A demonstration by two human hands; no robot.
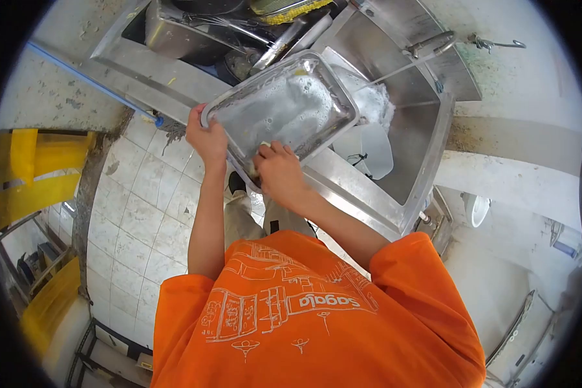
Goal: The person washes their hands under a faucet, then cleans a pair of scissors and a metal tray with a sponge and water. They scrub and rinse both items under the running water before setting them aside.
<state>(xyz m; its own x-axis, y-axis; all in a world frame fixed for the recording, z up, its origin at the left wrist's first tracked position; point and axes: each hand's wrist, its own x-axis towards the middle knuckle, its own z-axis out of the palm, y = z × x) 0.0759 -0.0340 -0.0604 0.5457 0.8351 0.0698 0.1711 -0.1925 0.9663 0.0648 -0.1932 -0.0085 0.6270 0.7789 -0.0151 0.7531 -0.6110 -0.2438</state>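
A rectangular metal tray (239, 107) holds soapy water and foam, and it rests tilted over the front edge of the sink. My left hand (207, 137) is closed on the tray's left corner, thumb over the rim. Inside the near side of the tray, my right hand (280, 173) presses down with curled fingers. A pale yellowish bit, apparently a sponge (265, 144), shows at its fingertips; the rest is hidden under the hand. Beyond the tray, water runs from the faucet (433, 44) into white suds (372, 100).
The steel sink basin (414, 155) holds a whitish plastic piece (366, 147). Upper left, a metal container (181, 35), a whisk (229, 24) and other dishes crowd together, with a yellow textured item (297, 11) behind. A blue pole (94, 83) slants at left above the tiled floor (132, 207).
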